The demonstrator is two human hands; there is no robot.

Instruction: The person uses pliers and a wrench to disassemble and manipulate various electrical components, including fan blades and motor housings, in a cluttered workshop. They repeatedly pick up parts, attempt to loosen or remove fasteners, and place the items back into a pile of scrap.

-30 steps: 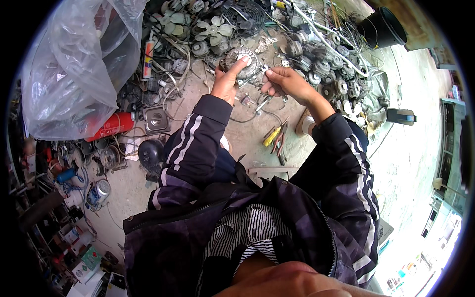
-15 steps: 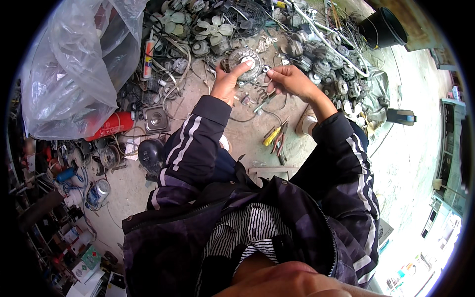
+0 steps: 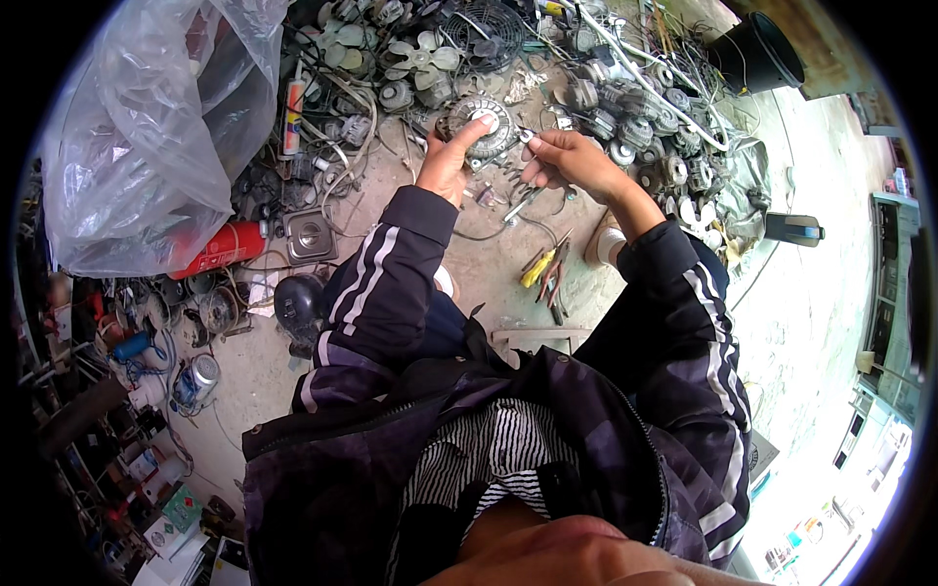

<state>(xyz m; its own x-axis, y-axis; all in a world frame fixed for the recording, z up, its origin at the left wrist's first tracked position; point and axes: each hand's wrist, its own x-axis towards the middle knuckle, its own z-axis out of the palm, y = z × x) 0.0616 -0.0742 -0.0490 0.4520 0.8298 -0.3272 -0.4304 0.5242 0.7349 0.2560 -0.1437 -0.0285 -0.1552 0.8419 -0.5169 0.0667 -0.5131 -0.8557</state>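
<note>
My left hand (image 3: pixel 449 168) grips a round, finned metal fan motor (image 3: pixel 500 140) by its near left side, the thumb lying across its pale centre. At the right edge of the motor, my right hand (image 3: pixel 572 161) pinches a small shiny metal piece (image 3: pixel 525 136) between thumb and fingers; it looks like the end of a spanner, but most of it is hidden. On the floor nearer to me lie several hand tools, among them pliers with yellow handles (image 3: pixel 533 270). Loose small parts and a cable are scattered just below my hands.
Heaped motors (image 3: pixel 635 117) lie at the far right, and fan blades (image 3: pixel 426 61) at the far side. A clear plastic bag (image 3: pixel 147 146), a red cylinder (image 3: pixel 223 246) and a metal lid (image 3: pixel 310 235) stand at left. A black bucket (image 3: pixel 757 57) is far right.
The fan motor has turned or tilted slightly in my left hand. My right hand has shifted a little with the small metal piece at the motor's edge.
</note>
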